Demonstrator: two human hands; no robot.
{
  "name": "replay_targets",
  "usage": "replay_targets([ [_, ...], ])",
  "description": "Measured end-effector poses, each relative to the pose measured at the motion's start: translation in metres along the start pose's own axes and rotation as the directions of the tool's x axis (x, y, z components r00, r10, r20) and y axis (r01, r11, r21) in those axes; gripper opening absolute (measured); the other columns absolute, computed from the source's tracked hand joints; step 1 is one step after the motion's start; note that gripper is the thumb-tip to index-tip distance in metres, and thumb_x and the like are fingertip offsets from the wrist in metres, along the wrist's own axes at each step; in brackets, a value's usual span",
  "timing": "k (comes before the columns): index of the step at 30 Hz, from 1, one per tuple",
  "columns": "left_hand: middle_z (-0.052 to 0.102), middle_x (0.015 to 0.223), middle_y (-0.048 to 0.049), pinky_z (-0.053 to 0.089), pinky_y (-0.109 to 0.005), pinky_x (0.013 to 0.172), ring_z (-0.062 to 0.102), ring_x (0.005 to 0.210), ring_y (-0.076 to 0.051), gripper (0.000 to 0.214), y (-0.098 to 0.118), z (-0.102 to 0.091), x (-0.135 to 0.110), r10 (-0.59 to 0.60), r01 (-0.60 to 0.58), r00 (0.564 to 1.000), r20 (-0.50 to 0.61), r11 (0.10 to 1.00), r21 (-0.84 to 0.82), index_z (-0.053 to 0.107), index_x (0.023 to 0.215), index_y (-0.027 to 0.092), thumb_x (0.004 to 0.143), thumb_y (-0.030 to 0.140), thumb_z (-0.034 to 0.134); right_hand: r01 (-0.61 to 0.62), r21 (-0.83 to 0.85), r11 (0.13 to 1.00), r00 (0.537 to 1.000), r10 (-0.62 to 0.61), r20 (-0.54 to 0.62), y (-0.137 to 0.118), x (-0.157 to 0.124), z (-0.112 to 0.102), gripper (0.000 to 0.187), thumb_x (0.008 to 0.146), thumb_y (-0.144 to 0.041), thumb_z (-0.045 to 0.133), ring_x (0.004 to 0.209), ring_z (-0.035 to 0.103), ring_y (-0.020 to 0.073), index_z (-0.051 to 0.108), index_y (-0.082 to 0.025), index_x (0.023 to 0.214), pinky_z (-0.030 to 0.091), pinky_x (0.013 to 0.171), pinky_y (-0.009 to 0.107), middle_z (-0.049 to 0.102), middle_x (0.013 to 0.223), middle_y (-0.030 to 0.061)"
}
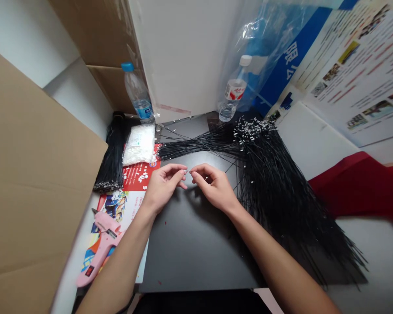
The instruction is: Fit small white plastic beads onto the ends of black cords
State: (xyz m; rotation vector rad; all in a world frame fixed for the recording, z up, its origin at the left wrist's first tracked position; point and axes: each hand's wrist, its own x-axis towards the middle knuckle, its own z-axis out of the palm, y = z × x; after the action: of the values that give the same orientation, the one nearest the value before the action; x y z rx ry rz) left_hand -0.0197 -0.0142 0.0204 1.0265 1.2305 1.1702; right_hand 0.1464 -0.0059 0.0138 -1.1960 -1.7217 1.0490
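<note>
My left hand is closed in a pinch over the grey tabletop. A tiny whitish piece shows at its thumb and index fingertips. Facing it, my right hand pinches what looks like the end of a thin black wire, largely hidden by the fingers. The two sets of fingertips almost meet. Just beyond the hands lies a loose bundle of black wires with pale tips. To the right, a large heap of black wires spreads over the table, many ending in small white pieces.
Left of my hands lie a bag of white pieces, a red printed sheet and a pink glue gun. Another black wire bundle stands behind. Two plastic bottles, one blue-capped and one white-capped, stand at the back. Cardboard walls the left.
</note>
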Motion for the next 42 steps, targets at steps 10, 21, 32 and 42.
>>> replay_targets([
  [10,0.068,0.082,-0.0007,0.046,-0.023,0.055,0.059,0.054,-0.008,0.02,-0.0027,-0.0017,0.001,0.042,-0.044,0.999,0.032,0.996,0.074,0.07,0.088,0.015,0.075,0.03,0.073,0.122,-0.169,0.978,0.99,-0.133,-0.055,-0.0008,-0.0044,0.0012,0.015,0.091,-0.024,0.057,0.064,0.06,0.0102,0.068,-0.017,0.085,0.043,0.058,0.02,0.07,0.076,0.0014],
  [21,0.061,0.066,0.0039,0.045,-0.023,0.055,0.056,0.051,-0.008,0.024,-0.0029,0.0009,0.0018,0.014,-0.016,0.999,0.049,0.999,0.049,0.061,0.082,0.016,0.071,0.029,0.077,-0.067,0.031,0.997,0.997,0.068,-0.038,0.0018,-0.0044,-0.0007,0.024,0.091,-0.036,0.056,0.061,0.059,0.011,0.068,-0.016,0.085,0.043,0.057,0.022,0.069,0.074,0.0027],
  [32,0.064,0.079,-0.0003,0.05,-0.022,0.059,0.06,0.066,-0.012,0.017,-0.0057,0.0032,-0.0016,0.12,-0.137,0.984,0.133,0.983,0.125,0.065,0.09,0.017,0.078,0.027,0.071,-0.083,0.062,0.995,0.996,0.084,-0.002,0.0016,-0.0056,0.0007,0.029,0.091,-0.04,0.057,0.06,0.057,0.0103,0.068,-0.016,0.082,0.043,0.056,0.021,0.068,0.072,0.0023],
  [42,0.069,0.081,-0.0027,0.049,-0.024,0.061,0.063,0.068,-0.014,0.008,-0.0065,0.0046,-0.0053,0.247,-0.262,0.965,0.09,0.879,0.398,0.067,0.084,0.018,0.083,0.025,0.063,-0.064,0.067,0.996,0.997,0.061,0.047,0.0039,-0.0057,-0.0003,0.025,0.09,-0.037,0.059,0.063,0.059,0.0111,0.07,-0.015,0.086,0.044,0.056,0.02,0.068,0.072,0.0026],
])
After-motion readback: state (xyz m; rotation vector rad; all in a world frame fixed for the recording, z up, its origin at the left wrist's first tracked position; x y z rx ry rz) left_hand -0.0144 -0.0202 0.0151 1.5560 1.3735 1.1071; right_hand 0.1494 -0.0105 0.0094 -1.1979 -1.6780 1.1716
